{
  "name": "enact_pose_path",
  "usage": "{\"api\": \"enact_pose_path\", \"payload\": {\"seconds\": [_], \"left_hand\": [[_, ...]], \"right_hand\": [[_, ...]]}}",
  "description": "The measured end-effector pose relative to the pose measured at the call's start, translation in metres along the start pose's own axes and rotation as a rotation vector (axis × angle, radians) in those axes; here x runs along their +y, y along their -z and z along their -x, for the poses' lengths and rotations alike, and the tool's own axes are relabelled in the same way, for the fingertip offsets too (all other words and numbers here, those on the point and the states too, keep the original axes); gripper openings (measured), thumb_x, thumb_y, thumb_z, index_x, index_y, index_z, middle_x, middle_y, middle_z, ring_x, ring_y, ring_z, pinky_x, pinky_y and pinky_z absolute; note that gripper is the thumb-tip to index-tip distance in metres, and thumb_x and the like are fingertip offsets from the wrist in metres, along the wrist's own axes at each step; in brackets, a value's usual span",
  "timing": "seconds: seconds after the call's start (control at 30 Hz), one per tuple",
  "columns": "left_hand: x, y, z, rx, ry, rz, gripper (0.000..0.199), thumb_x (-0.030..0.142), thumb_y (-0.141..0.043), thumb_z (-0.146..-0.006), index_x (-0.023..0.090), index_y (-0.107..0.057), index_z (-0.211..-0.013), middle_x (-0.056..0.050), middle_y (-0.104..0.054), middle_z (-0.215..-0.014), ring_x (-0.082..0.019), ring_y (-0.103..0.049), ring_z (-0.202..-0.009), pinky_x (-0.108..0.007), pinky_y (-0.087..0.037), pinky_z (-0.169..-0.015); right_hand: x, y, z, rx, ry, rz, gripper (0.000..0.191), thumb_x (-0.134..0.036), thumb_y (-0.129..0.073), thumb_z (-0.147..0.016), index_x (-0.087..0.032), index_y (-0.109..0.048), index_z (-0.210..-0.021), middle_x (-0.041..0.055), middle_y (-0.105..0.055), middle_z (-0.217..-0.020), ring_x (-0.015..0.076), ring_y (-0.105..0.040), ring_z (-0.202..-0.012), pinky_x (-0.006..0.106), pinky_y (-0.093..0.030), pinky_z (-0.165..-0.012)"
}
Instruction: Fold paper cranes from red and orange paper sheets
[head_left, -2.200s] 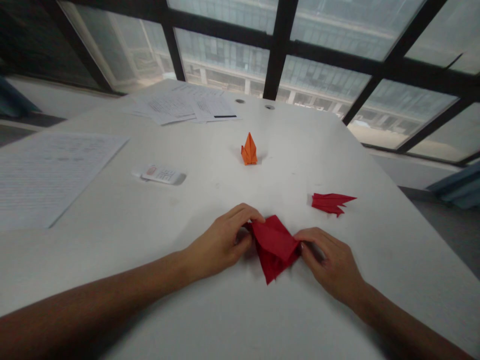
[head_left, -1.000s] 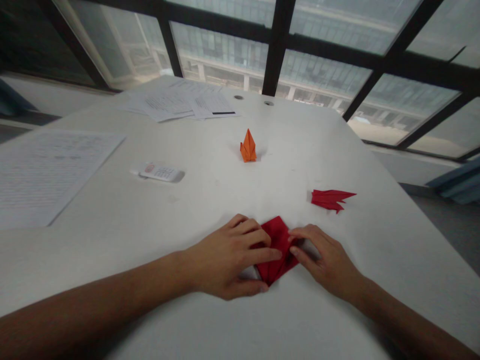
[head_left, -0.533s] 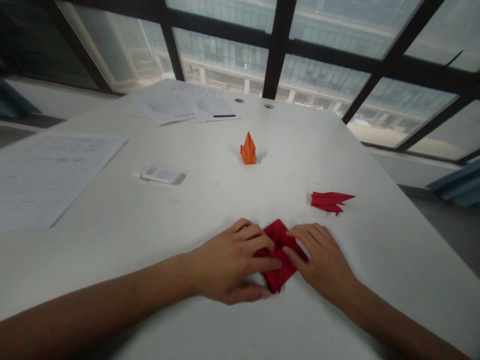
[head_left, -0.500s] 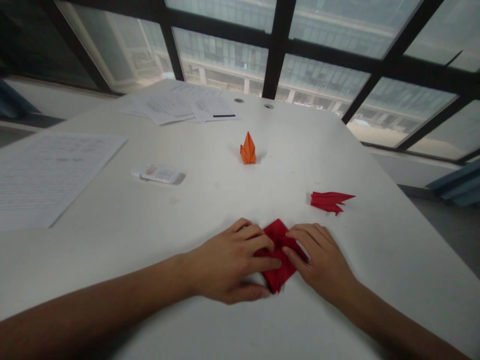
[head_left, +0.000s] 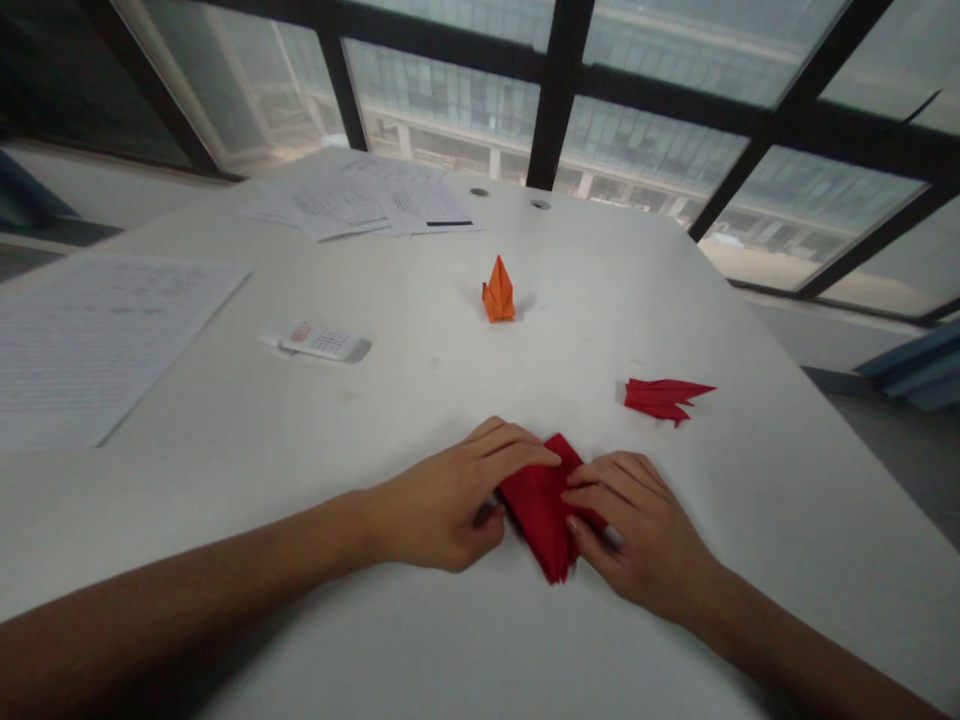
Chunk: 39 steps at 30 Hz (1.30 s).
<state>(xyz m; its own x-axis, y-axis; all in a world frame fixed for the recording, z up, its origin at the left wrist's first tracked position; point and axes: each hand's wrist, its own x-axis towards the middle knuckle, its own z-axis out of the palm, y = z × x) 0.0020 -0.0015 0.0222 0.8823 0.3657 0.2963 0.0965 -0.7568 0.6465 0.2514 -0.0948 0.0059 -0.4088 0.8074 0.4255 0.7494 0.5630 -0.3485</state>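
In front of me lies a folded red origami paper [head_left: 536, 505], diamond-shaped, with layered points at its near end. My left hand [head_left: 461, 500] reaches over its left side, the index finger stretched out across the upper part and the thumb bent in, apart from the paper. My right hand [head_left: 641, 520] is closed at the right corner, with thumb and fingertips together on the paper; that corner is partly hidden beneath the fingers. A red folded origami piece with pointed ends [head_left: 667, 397] lies beyond my right hand. Farther back stands an orange origami crane [head_left: 499, 292].
On the white table [head_left: 420, 400] a small white tube with printing [head_left: 322, 341] lies to the left. A printed sheet [head_left: 112, 340] is at the far left, and several more papers [head_left: 352, 200] overlap at the back. Dark-framed windows [head_left: 551, 95] stand behind the table.
My left fingers have shifted up and flattened over the paper, and the left thumb has drawn back from its near tip. A smooth red flap now covers the left half. My right hand stays nearly in place.
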Motion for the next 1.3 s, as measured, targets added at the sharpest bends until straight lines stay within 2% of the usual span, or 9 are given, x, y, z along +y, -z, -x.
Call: {"api": "enact_pose_path", "payload": {"seconds": [0.13, 0.3, 0.6, 0.8, 1.07, 1.2, 1.3], "left_hand": [[-0.002, 0.0, -0.002, 0.003, 0.016, -0.003, 0.055, -0.001, -0.055, -0.077, 0.021, -0.058, -0.127, -0.008, -0.063, -0.124, -0.022, -0.055, -0.118, -0.038, -0.045, -0.11], [-0.002, -0.001, -0.003, -0.024, 0.024, -0.032, 0.037, 0.003, -0.057, -0.083, 0.021, -0.063, -0.115, -0.005, -0.068, -0.11, -0.019, -0.059, -0.107, -0.034, -0.047, -0.104], [-0.003, -0.003, -0.004, -0.037, 0.006, -0.101, 0.031, 0.005, -0.056, -0.085, 0.02, -0.065, -0.111, -0.005, -0.069, -0.111, -0.02, -0.058, -0.109, -0.034, -0.047, -0.106], [0.001, -0.001, -0.004, -0.068, -0.022, -0.144, 0.029, 0.006, -0.054, -0.086, 0.018, -0.066, -0.109, -0.007, -0.069, -0.111, -0.021, -0.058, -0.109, -0.035, -0.047, -0.107], [0.002, -0.003, -0.004, -0.07, -0.004, -0.19, 0.028, 0.008, -0.055, -0.084, 0.018, -0.066, -0.108, -0.007, -0.068, -0.112, -0.022, -0.058, -0.109, -0.037, -0.047, -0.108], [0.004, -0.003, -0.002, -0.081, -0.014, -0.228, 0.029, 0.011, -0.057, -0.083, 0.019, -0.065, -0.11, -0.008, -0.068, -0.118, -0.024, -0.058, -0.112, -0.039, -0.045, -0.107], [0.01, -0.006, 0.001, -0.05, -0.096, -0.304, 0.032, 0.018, -0.058, -0.084, 0.019, -0.063, -0.115, -0.009, -0.066, -0.131, -0.028, -0.056, -0.12, -0.045, -0.041, -0.107]], "right_hand": [[-0.003, 0.004, 0.0, -0.018, -0.005, -0.001, 0.02, -0.014, -0.069, -0.085, -0.02, -0.069, -0.104, 0.0076, -0.072, -0.106, 0.0268, -0.059, -0.099, 0.047, -0.045, -0.09], [-0.006, 0.006, 0.001, -0.078, 0.011, 0.05, 0.03, -0.031, -0.077, -0.083, -0.018, -0.067, -0.108, 0.0103, -0.07, -0.112, 0.0303, -0.058, -0.104, 0.052, -0.043, -0.095], [-0.008, 0.007, 0.002, -0.129, -0.027, 0.081, 0.032, -0.038, -0.076, -0.086, -0.019, -0.065, -0.111, 0.0094, -0.068, -0.116, 0.0306, -0.056, -0.108, 0.054, -0.038, -0.105], [-0.008, 0.008, 0.002, -0.169, -0.089, 0.05, 0.021, -0.031, -0.07, -0.091, -0.021, -0.065, -0.109, 0.0081, -0.068, -0.114, 0.0295, -0.055, -0.109, 0.051, -0.038, -0.103], [-0.01, 0.014, -0.001, -0.216, -0.066, 0.044, 0.046, -0.032, -0.074, -0.078, -0.02, -0.065, -0.121, 0.0107, -0.063, -0.122, 0.0333, -0.051, -0.114, 0.057, -0.035, -0.108], [-0.011, 0.012, 0.0, -0.218, -0.069, 0.054, 0.047, -0.038, -0.076, -0.08, -0.02, -0.065, -0.121, 0.011, -0.063, -0.124, 0.0333, -0.051, -0.116, 0.058, -0.032, -0.111], [-0.009, 0.01, 0.002, -0.205, -0.072, 0.065, 0.039, -0.037, -0.072, -0.087, -0.021, -0.066, -0.122, 0.0105, -0.064, -0.123, 0.0318, -0.052, -0.115, 0.057, -0.035, -0.109]]}}
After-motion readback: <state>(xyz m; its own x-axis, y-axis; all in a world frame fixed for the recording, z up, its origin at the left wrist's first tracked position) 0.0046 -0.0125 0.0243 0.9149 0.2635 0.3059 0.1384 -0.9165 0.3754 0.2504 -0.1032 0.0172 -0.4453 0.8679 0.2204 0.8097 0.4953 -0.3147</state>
